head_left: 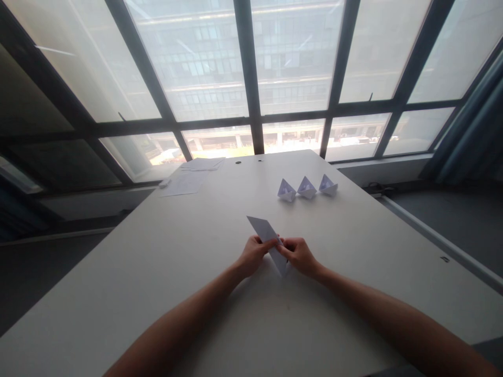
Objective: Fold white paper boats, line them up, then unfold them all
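A folded sheet of white paper [262, 228] is held tilted just above the table, one pointed corner up to the left and another down near the tabletop. My left hand [253, 254] is closed on its left side, thumb lying across the face. From the right, my right hand [299, 255] pinches the paper's edge, its fingertips close to the left thumb. Beyond my hands stand three folded paper boats in a row: a left one [286, 190], a middle one [306, 188] and a right one [327, 185].
Loose white sheets [183, 183] lie at the table's far left, with a small pale item [164, 183] by their edge. The white table [157, 272] reaches toward large windows. A small dark fitting [444, 259] sits near the right edge, and a round one [238, 162] at the far end.
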Available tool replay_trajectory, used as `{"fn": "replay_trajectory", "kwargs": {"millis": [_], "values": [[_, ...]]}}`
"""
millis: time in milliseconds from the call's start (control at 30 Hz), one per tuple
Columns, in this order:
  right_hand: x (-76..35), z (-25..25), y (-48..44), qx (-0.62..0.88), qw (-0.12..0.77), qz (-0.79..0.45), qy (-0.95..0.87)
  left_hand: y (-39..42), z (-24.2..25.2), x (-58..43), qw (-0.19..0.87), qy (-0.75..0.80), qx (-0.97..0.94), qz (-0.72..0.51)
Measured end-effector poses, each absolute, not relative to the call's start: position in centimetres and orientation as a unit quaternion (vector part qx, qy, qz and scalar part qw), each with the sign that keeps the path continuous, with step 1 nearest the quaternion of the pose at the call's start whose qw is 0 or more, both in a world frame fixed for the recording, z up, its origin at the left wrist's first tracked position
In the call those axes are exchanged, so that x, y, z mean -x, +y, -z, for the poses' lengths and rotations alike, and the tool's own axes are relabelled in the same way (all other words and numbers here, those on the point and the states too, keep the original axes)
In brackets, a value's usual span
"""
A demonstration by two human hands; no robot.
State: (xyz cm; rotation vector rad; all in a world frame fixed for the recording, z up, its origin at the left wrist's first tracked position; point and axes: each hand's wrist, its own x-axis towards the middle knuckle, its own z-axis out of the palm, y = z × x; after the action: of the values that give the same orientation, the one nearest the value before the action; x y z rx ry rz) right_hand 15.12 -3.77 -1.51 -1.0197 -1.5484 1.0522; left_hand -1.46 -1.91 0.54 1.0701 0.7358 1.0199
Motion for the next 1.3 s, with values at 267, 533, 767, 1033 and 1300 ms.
{"fn": "replay_trajectory", "kwargs": {"millis": [267, 533, 767, 1033, 1300], "values": [[-15.1, 1.7, -4.0, 0.431, 0.445, -0.395, -0.678, -1.9, -0.4, 1.2, 0.650, 0.365, -0.448, -0.494], [-15.2, 1.3, -4.1, 0.425, 0.441, -0.392, -0.686, -1.6, -0.6, 1.2, 0.656, 0.367, -0.434, -0.497], [-15.2, 0.9, -4.4, 0.411, 0.460, -0.371, -0.694, -2.1, -0.7, 1.1, 0.691, 0.345, -0.433, -0.465], [-15.3, 0.7, -4.5, 0.417, 0.431, -0.346, -0.721, -1.6, -0.8, 1.1, 0.664, 0.364, -0.403, -0.514], [-15.3, 0.7, -4.6, 0.421, 0.406, -0.352, -0.731, -0.1, -0.4, 2.0, 0.660, 0.367, -0.327, -0.568]]}}
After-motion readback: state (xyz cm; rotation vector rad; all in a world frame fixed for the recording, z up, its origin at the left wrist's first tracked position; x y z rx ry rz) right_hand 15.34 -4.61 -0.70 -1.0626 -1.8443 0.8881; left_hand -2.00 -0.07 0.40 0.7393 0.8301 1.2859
